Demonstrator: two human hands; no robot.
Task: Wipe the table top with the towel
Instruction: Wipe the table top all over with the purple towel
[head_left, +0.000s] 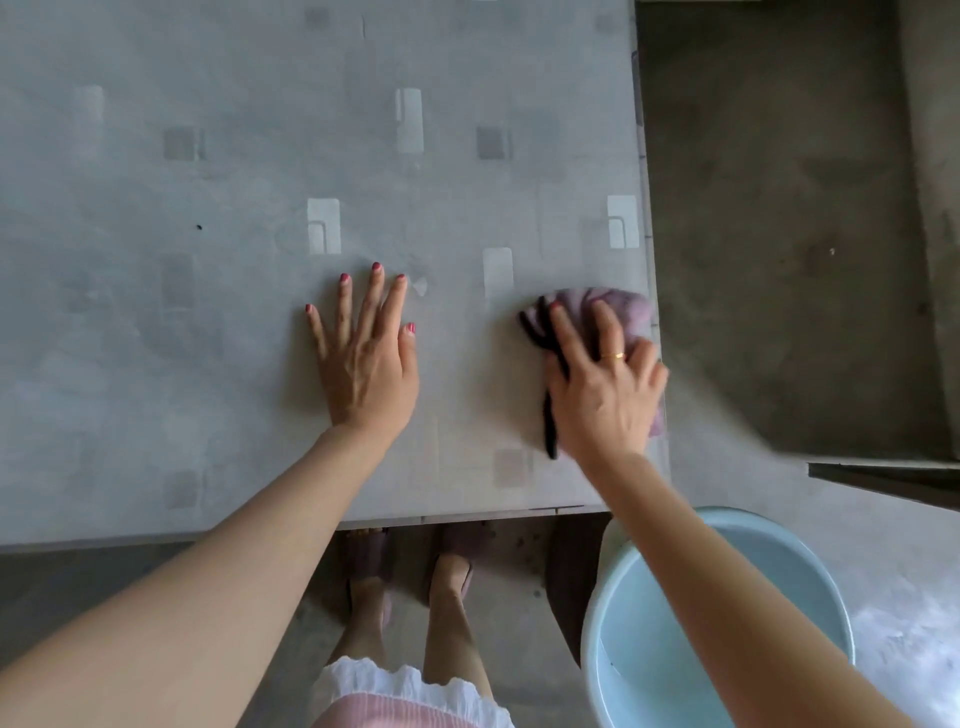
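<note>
Pressing towel (613, 312) under right hand (602, 384), near table (208, 260) edge.

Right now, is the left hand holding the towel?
No. The left hand lies flat and bare on the table top; the right hand presses the purple towel.

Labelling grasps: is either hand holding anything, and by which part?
Right hand presses the purple towel onto the table top, fingers draped over its near, bunched part. Left hand lies flat, holding nothing.
</note>
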